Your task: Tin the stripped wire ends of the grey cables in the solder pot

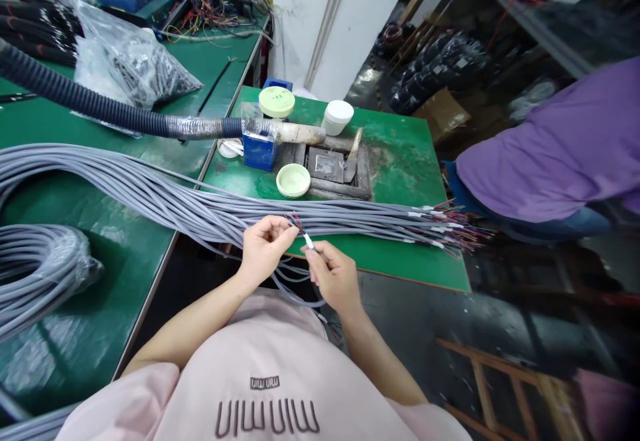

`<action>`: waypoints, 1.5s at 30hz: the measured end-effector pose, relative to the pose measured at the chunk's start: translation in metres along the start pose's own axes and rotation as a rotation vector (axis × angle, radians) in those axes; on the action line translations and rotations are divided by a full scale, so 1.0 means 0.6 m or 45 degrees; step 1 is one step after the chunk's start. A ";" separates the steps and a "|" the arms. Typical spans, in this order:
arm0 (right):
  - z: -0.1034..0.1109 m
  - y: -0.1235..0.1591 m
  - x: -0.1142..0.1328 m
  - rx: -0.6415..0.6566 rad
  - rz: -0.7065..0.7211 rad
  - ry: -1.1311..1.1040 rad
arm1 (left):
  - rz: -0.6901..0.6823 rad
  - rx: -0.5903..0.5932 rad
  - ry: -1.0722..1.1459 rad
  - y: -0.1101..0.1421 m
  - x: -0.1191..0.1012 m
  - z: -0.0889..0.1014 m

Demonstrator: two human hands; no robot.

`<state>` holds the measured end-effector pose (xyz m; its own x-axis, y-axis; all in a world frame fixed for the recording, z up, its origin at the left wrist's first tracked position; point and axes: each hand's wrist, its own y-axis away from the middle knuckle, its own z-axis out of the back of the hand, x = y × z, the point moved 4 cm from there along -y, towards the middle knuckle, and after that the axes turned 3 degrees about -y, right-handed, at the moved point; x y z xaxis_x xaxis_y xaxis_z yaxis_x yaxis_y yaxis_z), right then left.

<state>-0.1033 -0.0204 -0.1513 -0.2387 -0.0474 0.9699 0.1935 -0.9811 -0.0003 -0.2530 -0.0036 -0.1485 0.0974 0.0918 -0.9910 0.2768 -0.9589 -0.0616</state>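
My left hand (266,246) pinches thin coloured wires (294,219) that fan out of a cable end. My right hand (332,271) grips the same cable just below its white sleeve (309,241), with thumb and fingers closed. Behind both hands, a thick bundle of grey cables (350,219) runs across the green bench. At the bundle's right end, the cables' white sleeves and stripped coloured wires (465,227) hang past the bench edge. Some grey cable loops (300,287) droop below the bench near my right wrist.
A solder pot (327,164) with a scraper (353,157) sits beyond the bundle. Around it are a pale green dish (293,180), a white tub (338,117) and a ribbed hose (125,111). Coiled cable (45,274) lies left. A person in purple (555,141) is at right.
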 end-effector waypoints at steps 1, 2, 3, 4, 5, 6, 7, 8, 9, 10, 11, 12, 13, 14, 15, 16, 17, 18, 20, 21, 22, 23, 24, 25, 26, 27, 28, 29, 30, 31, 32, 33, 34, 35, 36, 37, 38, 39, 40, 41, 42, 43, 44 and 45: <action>0.000 -0.004 -0.004 0.043 -0.049 -0.107 | -0.050 -0.002 -0.023 0.005 0.001 -0.002; -0.001 -0.008 -0.007 0.104 -0.097 -0.217 | -0.113 0.004 -0.052 0.010 0.002 -0.004; -0.002 -0.013 -0.009 0.173 -0.141 -0.322 | -0.187 0.017 -0.084 0.015 0.002 -0.006; -0.003 -0.018 -0.010 0.240 -0.177 -0.417 | -0.269 0.034 -0.113 0.021 0.002 -0.008; -0.005 -0.024 -0.010 0.292 -0.204 -0.500 | -0.348 0.054 -0.134 0.026 0.001 -0.010; -0.006 -0.029 -0.010 0.324 -0.225 -0.569 | -0.417 0.070 -0.147 0.030 0.000 -0.012; -0.008 -0.034 -0.009 0.336 -0.244 -0.624 | -0.463 0.080 -0.153 0.033 -0.001 -0.013; -0.009 -0.038 -0.009 0.328 -0.257 -0.665 | -0.480 0.086 -0.147 0.034 -0.001 -0.014; -0.010 -0.042 -0.008 0.305 -0.257 -0.694 | -0.465 0.087 -0.129 0.034 0.000 -0.014; -0.010 -0.045 -0.007 0.269 -0.242 -0.714 | -0.411 0.086 -0.097 0.033 0.002 -0.015; -0.010 -0.046 -0.005 0.226 -0.213 -0.727 | -0.321 0.087 -0.047 0.031 0.005 -0.015; -0.009 -0.047 -0.003 0.178 -0.175 -0.729 | -0.205 0.092 0.026 0.029 0.009 -0.016; -0.007 -0.047 0.000 0.132 -0.132 -0.717 | -0.076 0.101 0.115 0.027 0.015 -0.018; -0.004 -0.046 0.002 0.090 -0.088 -0.683 | 0.049 0.111 0.211 0.025 0.020 -0.019; -0.001 -0.045 0.004 0.058 -0.047 -0.625 | 0.154 0.123 0.303 0.024 0.024 -0.021; 0.003 -0.044 0.007 0.026 -0.006 -0.541 | 0.228 0.135 0.380 0.022 0.027 -0.023; 0.007 -0.043 0.009 -0.006 0.041 -0.433 | 0.271 0.142 0.435 0.020 0.029 -0.023; 0.012 -0.042 0.012 -0.042 0.095 -0.313 | 0.293 0.148 0.465 0.018 0.029 -0.023; 0.019 -0.043 0.019 -0.108 0.203 -0.102 | 0.300 0.161 0.486 0.014 0.031 -0.023; 0.022 -0.044 0.021 -0.129 0.246 -0.037 | 0.298 0.163 0.493 0.013 0.032 -0.024; 0.022 -0.047 0.023 -0.140 0.270 -0.005 | 0.299 0.164 0.504 0.011 0.034 -0.025; 0.022 -0.050 0.025 -0.142 0.276 0.001 | 0.305 0.163 0.520 0.011 0.037 -0.027; 0.021 -0.055 0.026 -0.140 0.266 -0.008 | 0.316 0.160 0.537 0.010 0.039 -0.029; 0.020 -0.060 0.027 -0.139 0.251 -0.017 | 0.331 0.152 0.553 0.010 0.042 -0.032; 0.020 -0.066 0.030 -0.136 0.238 -0.020 | 0.348 0.140 0.562 0.009 0.045 -0.033; 0.019 -0.073 0.034 -0.130 0.227 -0.012 | 0.362 0.132 0.555 0.007 0.046 -0.034; 0.019 -0.082 0.039 -0.117 0.217 0.005 | 0.366 0.131 0.527 0.005 0.047 -0.034; 0.021 -0.092 0.045 -0.104 0.215 0.033 | 0.353 0.141 0.471 0.002 0.046 -0.032; 0.023 -0.103 0.052 -0.089 0.218 0.073 | 0.313 0.162 0.384 -0.002 0.043 -0.027; 0.026 -0.117 0.060 -0.073 0.230 0.124 | 0.234 0.185 0.266 -0.007 0.037 -0.021; 0.030 -0.133 0.068 -0.051 0.243 0.185 | 0.117 0.202 0.119 -0.013 0.030 -0.012; 0.033 -0.151 0.075 -0.023 0.256 0.249 | -0.028 0.208 -0.045 -0.018 0.023 -0.002; 0.035 -0.171 0.080 0.014 0.264 0.318 | -0.186 0.197 -0.213 -0.023 0.015 0.008; 0.036 -0.192 0.084 0.056 0.263 0.390 | -0.336 0.178 -0.372 -0.026 0.009 0.017; 0.035 -0.212 0.086 0.103 0.249 0.468 | -0.463 0.163 -0.514 -0.028 0.005 0.024; 0.033 -0.233 0.086 0.148 0.227 0.554 | -0.562 0.162 -0.634 -0.029 0.004 0.028; 0.029 -0.252 0.084 0.184 0.199 0.647 | -0.639 0.171 -0.734 -0.029 0.005 0.030; 0.025 -0.269 0.081 0.213 0.171 0.747 | -0.703 0.187 -0.819 -0.028 0.007 0.030; 0.020 -0.284 0.078 0.238 0.145 0.850 | -0.756 0.203 -0.894 -0.027 0.009 0.028; 0.014 -0.296 0.074 0.263 0.120 0.948 | -0.801 0.214 -0.962 -0.025 0.012 0.026; 0.008 -0.306 0.071 0.287 0.101 1.042 | -0.836 0.217 -1.023 -0.023 0.015 0.023; 0.003 -0.314 0.068 0.307 0.089 1.131 | -0.859 0.216 -1.075 -0.021 0.018 0.021; -0.003 -0.320 0.065 0.330 0.080 1.215 | -0.871 0.214 -1.117 -0.020 0.020 0.019; -0.008 -0.323 0.063 0.351 0.074 1.289 | -0.876 0.215 -1.150 -0.019 0.022 0.018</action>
<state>-0.1543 0.1673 -0.1157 -0.8817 -0.3522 0.3140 0.4095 -0.9018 0.1382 -0.2650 0.0057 -0.1622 -0.7654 0.4499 -0.4602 -0.1328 -0.8101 -0.5711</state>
